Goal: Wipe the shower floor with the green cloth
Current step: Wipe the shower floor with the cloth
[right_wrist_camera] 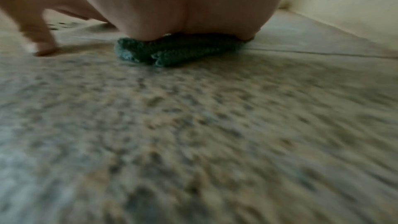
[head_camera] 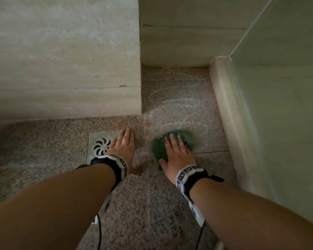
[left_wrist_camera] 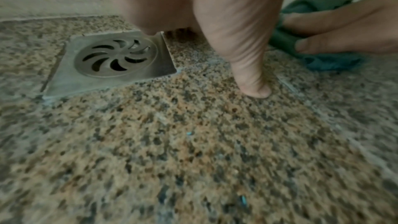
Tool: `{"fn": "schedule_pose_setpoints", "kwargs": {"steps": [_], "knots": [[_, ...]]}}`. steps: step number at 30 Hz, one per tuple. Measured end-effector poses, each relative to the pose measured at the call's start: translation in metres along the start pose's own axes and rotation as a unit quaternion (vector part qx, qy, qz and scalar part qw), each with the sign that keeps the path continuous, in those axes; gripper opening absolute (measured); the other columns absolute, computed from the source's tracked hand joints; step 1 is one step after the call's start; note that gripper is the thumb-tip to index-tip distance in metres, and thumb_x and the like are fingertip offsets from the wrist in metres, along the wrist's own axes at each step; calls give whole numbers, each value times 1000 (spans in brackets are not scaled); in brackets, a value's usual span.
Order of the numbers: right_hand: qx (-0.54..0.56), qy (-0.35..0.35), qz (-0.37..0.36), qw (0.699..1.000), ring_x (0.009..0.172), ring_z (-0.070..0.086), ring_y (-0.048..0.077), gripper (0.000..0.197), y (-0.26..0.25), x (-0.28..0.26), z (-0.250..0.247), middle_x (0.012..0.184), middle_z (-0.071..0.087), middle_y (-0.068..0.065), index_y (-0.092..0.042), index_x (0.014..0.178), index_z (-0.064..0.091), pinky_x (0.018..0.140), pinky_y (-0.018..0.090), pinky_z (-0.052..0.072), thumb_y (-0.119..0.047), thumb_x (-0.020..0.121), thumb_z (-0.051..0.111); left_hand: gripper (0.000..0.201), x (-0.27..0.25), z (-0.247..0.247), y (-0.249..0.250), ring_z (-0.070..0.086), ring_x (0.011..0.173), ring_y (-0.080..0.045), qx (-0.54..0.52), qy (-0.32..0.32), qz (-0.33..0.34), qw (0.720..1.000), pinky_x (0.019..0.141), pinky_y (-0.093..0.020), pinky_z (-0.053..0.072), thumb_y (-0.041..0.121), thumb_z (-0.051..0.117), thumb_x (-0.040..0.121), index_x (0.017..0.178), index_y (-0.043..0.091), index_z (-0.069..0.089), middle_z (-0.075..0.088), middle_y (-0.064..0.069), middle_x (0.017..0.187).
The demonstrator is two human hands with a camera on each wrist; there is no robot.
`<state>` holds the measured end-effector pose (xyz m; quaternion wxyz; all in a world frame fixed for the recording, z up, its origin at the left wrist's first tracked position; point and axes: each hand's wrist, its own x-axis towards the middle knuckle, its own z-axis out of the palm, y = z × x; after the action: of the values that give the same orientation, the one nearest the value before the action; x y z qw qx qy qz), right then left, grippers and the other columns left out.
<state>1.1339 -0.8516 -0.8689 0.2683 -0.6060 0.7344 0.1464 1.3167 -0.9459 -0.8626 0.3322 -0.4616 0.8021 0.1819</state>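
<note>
Green cloth (head_camera: 172,144): 1 item, bunched into a lumpy wad on the shower floor (head_camera: 126,204), in the narrower right-hand strip of floor, near the right-hand curb (head_camera: 224,114) but apart from it. Its long axis runs diagonally in the head view, from the near-left end by the thumb to the far-right end beyond the fingertips, pointing toward the far right corner of the floor. In the right wrist view a folded edge (right_wrist_camera: 172,52) shows flat on the stone beneath the palm.

Right hand (head_camera: 175,156): palm down on top of the cloth, fingers straight and slightly spread, pressing it to the floor; thumb lies along the cloth's near-left edge. No pinch visible.

Left hand (head_camera: 124,147): flat on the bare floor, fingers straight and together, thumb out to the side and touching the stone (left_wrist_camera: 256,89). It holds nothing. Its fingers overlap the right edge of the drain (head_camera: 101,146).

Drain: 1 square metal plate with a round swirl grille, set in the floor near the foot of the left wall (head_camera: 61,60).

Floor marks: pale looping streaks (head_camera: 175,101) on the speckled stone beyond the cloth, running toward the far edge of the floor.
</note>
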Motion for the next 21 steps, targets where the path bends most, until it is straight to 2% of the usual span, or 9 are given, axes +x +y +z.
{"fn": "schedule_pose_setpoints", "kwargs": {"steps": [5, 7, 10, 12, 15, 17, 19, 21], "knots": [[60, 3, 194, 979, 150, -16, 29, 80, 64, -8, -1, 162, -23, 3, -17, 156, -15, 123, 43, 2, -57, 99, 26, 143, 2, 1, 8, -22, 149, -33, -42, 7, -4, 999, 123, -45, -1, 82, 63, 70, 150, 2, -24, -30, -13, 159], [78, 18, 237, 968, 150, -14, 28, 80, 67, -5, 1, 163, -20, 3, -17, 156, -14, 123, 44, 6, -55, 100, 28, 144, 3, 2, 13, -23, 148, -34, -57, 7, -16, 998, 122, -45, -1, 79, 66, 70, 150, 2, -25, -32, -14, 159], [104, 40, 260, 959, 150, -14, 33, 78, 49, 2, 3, 163, -19, 8, -15, 155, -14, 122, 48, 5, -49, 101, 30, 145, 3, 2, 15, -24, 148, -33, -62, 4, -21, 998, 122, -45, -2, 78, 67, 69, 149, 2, -27, -34, -14, 157], [95, 39, 222, 970, 149, -15, 37, 76, 28, 5, 1, 162, -20, 13, -12, 154, -16, 121, 51, 4, -47, 102, 27, 144, 3, 2, 14, -24, 148, -33, -62, 2, -23, 998, 123, -45, -2, 77, 68, 70, 149, 2, -27, -34, -14, 157], [20, 17, 47, 999, 146, -21, 38, 73, -21, 0, 5, 158, -29, 14, -14, 153, -21, 121, 55, 1, -46, 102, 22, 144, 1, 2, 18, -23, 148, -33, -67, 16, -28, 997, 124, -45, -1, 75, 69, 70, 150, 2, -26, -33, -15, 158], [4, -14, -40, 999, 146, -25, 34, 75, -51, -7, 12, 158, -31, 9, -17, 153, -21, 121, 52, -2, -44, 102, 27, 144, -1, 2, 19, -21, 149, -33, -66, 21, -28, 997, 124, -44, -1, 73, 71, 70, 150, 2, -25, -30, -15, 159], [-3, -23, -63, 998, 147, -26, 29, 74, -55, -8, 15, 160, -29, 3, -20, 155, -18, 122, 49, -1, -43, 102, 29, 144, -1, 0, 19, -20, 149, -33, -62, 24, -28, 997, 124, -44, 1, 71, 73, 69, 151, 2, -23, -26, -16, 161], [-20, -8, -63, 998, 147, -24, 27, 70, -35, -10, 14, 160, -28, 2, -21, 154, -17, 123, 49, 3, -42, 103, 26, 147, 0, -2, 18, -20, 149, -34, -60, 16, -27, 998, 124, -44, 0, 75, 71, 67, 151, 1, -23, -27, -17, 160]]}}
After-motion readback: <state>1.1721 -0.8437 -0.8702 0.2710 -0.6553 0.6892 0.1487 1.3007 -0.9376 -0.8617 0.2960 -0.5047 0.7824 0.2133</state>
